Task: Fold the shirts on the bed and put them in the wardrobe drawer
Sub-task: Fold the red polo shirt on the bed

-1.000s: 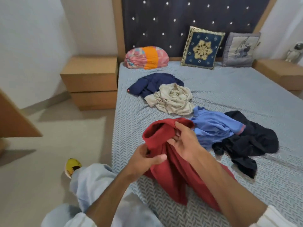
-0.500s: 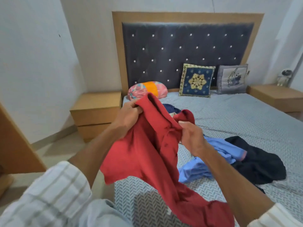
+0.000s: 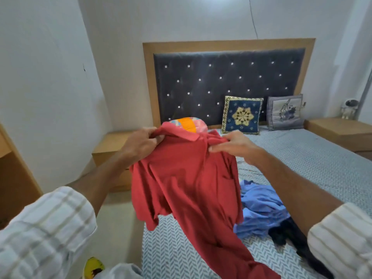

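Observation:
A red polo shirt (image 3: 189, 184) hangs spread in the air in front of me, its hem trailing onto the bed (image 3: 314, 158). My left hand (image 3: 141, 144) grips it at the left shoulder beside the collar. My right hand (image 3: 233, 146) pinches the right shoulder, fingers pointing left. Below the right arm a crumpled blue shirt (image 3: 261, 210) lies on the bed, with a black garment (image 3: 285, 234) next to it, partly hidden by my forearm. The red shirt hides the other shirts farther up the bed.
Three cushions lean at the headboard: a pink-orange bolster (image 3: 191, 123), a blue embroidered one (image 3: 241, 115), a grey one (image 3: 284, 112). Wooden bedside tables stand at left (image 3: 108, 146) and right (image 3: 340, 130). A wooden panel (image 3: 14, 178) is at far left.
Both hands lifted the red shirt off the bed and spread it by the shoulders. The camera tilted up toward the headboard.

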Motion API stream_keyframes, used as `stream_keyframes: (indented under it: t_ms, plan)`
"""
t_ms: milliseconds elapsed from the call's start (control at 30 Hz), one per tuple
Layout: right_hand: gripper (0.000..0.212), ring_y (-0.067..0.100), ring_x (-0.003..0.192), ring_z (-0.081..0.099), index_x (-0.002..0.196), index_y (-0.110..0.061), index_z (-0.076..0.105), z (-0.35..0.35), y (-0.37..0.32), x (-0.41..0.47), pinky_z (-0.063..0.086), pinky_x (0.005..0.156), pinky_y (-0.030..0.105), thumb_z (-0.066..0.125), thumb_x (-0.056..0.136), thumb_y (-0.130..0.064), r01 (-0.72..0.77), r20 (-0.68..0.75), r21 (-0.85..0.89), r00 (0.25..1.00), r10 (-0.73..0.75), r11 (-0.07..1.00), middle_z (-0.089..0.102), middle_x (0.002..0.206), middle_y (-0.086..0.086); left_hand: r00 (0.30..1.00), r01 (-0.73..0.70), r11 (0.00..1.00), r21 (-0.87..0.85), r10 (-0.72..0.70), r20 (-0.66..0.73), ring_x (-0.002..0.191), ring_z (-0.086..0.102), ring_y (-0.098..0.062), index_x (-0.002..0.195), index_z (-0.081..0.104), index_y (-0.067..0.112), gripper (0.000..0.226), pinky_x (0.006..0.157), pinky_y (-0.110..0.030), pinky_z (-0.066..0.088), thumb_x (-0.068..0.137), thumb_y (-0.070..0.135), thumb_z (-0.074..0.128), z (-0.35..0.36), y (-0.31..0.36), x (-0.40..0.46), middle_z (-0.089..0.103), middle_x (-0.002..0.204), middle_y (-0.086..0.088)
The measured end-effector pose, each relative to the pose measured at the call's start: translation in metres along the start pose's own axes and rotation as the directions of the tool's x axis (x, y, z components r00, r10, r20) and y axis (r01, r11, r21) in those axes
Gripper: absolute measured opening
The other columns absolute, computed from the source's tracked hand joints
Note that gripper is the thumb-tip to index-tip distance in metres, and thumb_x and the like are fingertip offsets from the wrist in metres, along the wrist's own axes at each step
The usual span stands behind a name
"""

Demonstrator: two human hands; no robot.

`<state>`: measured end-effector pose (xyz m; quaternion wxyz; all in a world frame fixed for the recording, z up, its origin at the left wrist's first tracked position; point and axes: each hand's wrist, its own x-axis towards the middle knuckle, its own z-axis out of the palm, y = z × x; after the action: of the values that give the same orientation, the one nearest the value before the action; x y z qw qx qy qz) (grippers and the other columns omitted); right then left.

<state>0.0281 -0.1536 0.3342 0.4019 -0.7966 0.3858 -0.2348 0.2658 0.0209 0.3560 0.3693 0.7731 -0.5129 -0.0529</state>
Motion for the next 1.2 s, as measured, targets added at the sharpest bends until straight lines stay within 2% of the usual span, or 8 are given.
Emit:
stream_keyframes:
  t_ms: [100, 300, 500, 633, 800, 1000, 1100, 1200]
  plan:
    - [0.024, 0.026, 0.101, 0.070, 0.110, -0.015, 0.074, -0.028, -0.035, 0.002, 0.053, 0.100, 0.043, 0.075, 0.086, -0.018, 0.174, -0.052, 0.169, 0.984, -0.168, 0.970, 0.075, 0.106, 0.007, 0.986, -0.048, 0.997, -0.060, 0.038, -0.163, 0.100, 0.064, -0.020, 0.121, 0.070, 0.021, 0.026, 0.087, -0.031, 0.045, 0.101, 0.031, 0.056, -0.031, 0.022, 0.016, 0.073, 0.111, -0.004]
    - [0.042, 0.017, 0.091, 0.069, 0.111, -0.015, 0.064, -0.082, -0.089, -0.018, 0.059, 0.079, 0.034, 0.085, 0.077, -0.027, 0.257, -0.011, 0.018, 0.966, -0.257, 0.966, 0.071, 0.103, 0.002, 0.895, -0.179, 0.983, 0.046, 0.182, -0.408, 0.090, 0.061, -0.022, 0.101, 0.070, 0.018, 0.022, 0.078, -0.028, 0.040, 0.100, 0.035, 0.057, -0.085, 0.061, 0.031, 0.067, 0.092, -0.003]
    - [0.034, 0.025, 0.092, 0.071, 0.095, -0.008, 0.073, -0.066, -0.048, -0.033, 0.055, 0.090, 0.044, 0.089, 0.070, -0.024, 0.034, 0.210, -0.440, 0.976, 0.066, 0.897, 0.075, 0.098, 0.010, 0.999, -0.043, 0.979, 0.198, 0.048, -0.024, 0.092, 0.067, -0.020, 0.100, 0.076, 0.022, 0.046, 0.075, -0.030, 0.043, 0.083, 0.064, 0.067, -0.055, 0.023, -0.005, 0.073, 0.094, 0.001]
    - [0.037, 0.023, 0.076, 0.066, 0.083, -0.004, 0.065, -0.060, -0.013, -0.038, 0.052, 0.077, 0.038, 0.091, 0.058, -0.012, 0.053, 0.265, 0.085, 0.961, -0.074, 0.995, 0.068, 0.081, 0.011, 0.952, -0.045, 0.960, 0.276, -0.042, 0.303, 0.068, 0.057, -0.016, 0.077, 0.069, 0.017, 0.048, 0.066, -0.032, 0.041, 0.065, 0.063, 0.077, -0.048, -0.009, -0.021, 0.064, 0.069, 0.004]
    - [0.022, 0.016, 0.071, 0.071, 0.091, -0.012, 0.073, -0.061, 0.006, -0.042, 0.061, 0.070, 0.028, 0.078, 0.069, -0.011, 0.006, 0.198, 0.513, 0.972, -0.125, 0.858, 0.073, 0.086, 0.010, 0.988, -0.030, 0.992, -0.126, 0.049, 0.148, 0.086, 0.059, -0.019, 0.098, 0.069, 0.015, 0.007, 0.085, -0.036, 0.049, 0.097, 0.012, 0.063, -0.045, -0.028, -0.023, 0.069, 0.092, -0.007]
    - [0.024, 0.017, 0.086, 0.067, 0.097, -0.014, 0.066, -0.034, 0.049, -0.044, 0.056, 0.080, 0.027, 0.080, 0.079, -0.024, -0.166, 0.373, -0.058, 0.911, 0.176, 0.984, 0.072, 0.094, -0.001, 0.900, 0.064, 0.995, 0.076, -0.091, 0.427, 0.080, 0.068, -0.013, 0.089, 0.070, 0.021, 0.039, 0.076, -0.030, 0.053, 0.070, 0.053, 0.083, -0.007, -0.074, -0.034, 0.074, 0.086, 0.007]
    - [0.022, 0.005, 0.071, 0.059, 0.078, -0.022, 0.065, -0.007, 0.083, -0.040, 0.046, 0.063, 0.014, 0.083, 0.079, -0.036, -0.076, 0.397, -0.615, 0.830, 0.392, 0.785, 0.066, 0.073, -0.016, 0.736, -0.018, 0.942, 0.336, -0.215, 0.642, 0.065, 0.061, -0.007, 0.077, 0.068, 0.017, 0.040, 0.063, -0.026, 0.046, 0.061, 0.049, 0.087, 0.022, -0.097, -0.037, 0.067, 0.069, 0.011]
    - [0.023, 0.022, 0.082, 0.064, 0.091, -0.011, 0.069, 0.022, 0.114, -0.024, 0.051, 0.074, 0.029, 0.073, 0.089, -0.034, -0.196, 0.297, -0.657, 0.820, 0.489, 0.728, 0.068, 0.091, 0.004, 0.778, -0.049, 0.842, 0.537, -0.305, 0.550, 0.074, 0.061, -0.014, 0.079, 0.069, 0.016, 0.023, 0.063, -0.027, 0.041, 0.086, 0.038, 0.073, 0.059, -0.112, -0.028, 0.065, 0.072, 0.006]
